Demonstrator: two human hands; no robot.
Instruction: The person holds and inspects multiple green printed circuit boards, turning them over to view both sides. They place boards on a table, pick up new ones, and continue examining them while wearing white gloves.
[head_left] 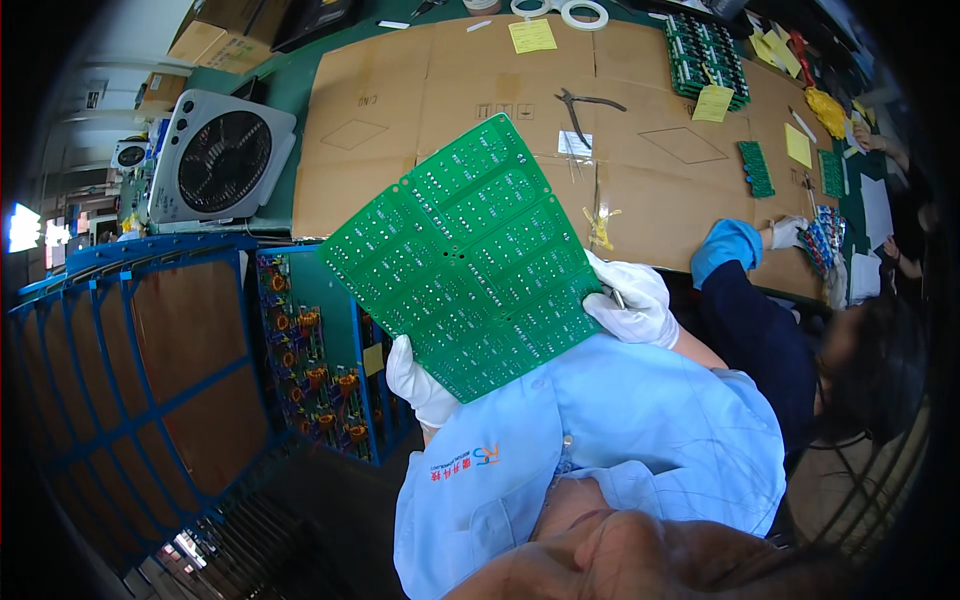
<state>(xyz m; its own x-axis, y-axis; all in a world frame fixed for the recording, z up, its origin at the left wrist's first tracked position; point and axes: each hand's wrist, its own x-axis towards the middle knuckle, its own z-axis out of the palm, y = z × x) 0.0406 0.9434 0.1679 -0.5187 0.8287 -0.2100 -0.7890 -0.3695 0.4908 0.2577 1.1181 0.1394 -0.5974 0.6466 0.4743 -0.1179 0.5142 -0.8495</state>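
Observation:
A large green circuit board panel [470, 260], covered in rows of solder points, is held up in front of my chest, tilted. White gloves cover both of my hands. My left hand [418, 385] grips the panel at its lower left edge, with some fingers hidden behind it. At the right edge, my right hand [632, 300] pinches the board; a small metallic thing shows between its fingers, too little of it to name. Beyond the panel, pliers [580, 108] with dark handles lie on the cardboard-covered table [480, 85].
A box fan [222, 153] stands at the left. Below it is a blue rack [130, 400] beside boards with coils [310, 370]. Stacked green boards [705, 60] with yellow notes sit at the far right. A co-worker's blue sleeve [727, 247] reaches over the table's right side.

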